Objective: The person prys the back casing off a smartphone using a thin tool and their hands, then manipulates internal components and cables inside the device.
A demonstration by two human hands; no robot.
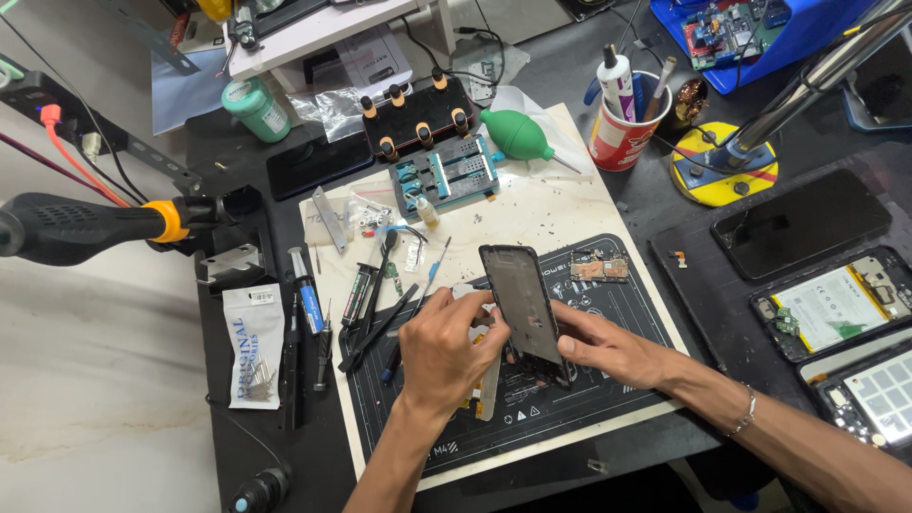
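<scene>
The stripped phone frame is held tilted above the black repair mat at the near centre of the bench, its open inner face turned up toward the head camera so the cavity can be seen. The right hand grips the frame's right edge and lower end to steady it, while the left hand is closed at its left edge, fingers curled over a pale strip-like part. A bare circuit board lies on the mat just beyond, and screwdrivers and tweezers lie in a row to the left within the left hand's reach.
</scene>
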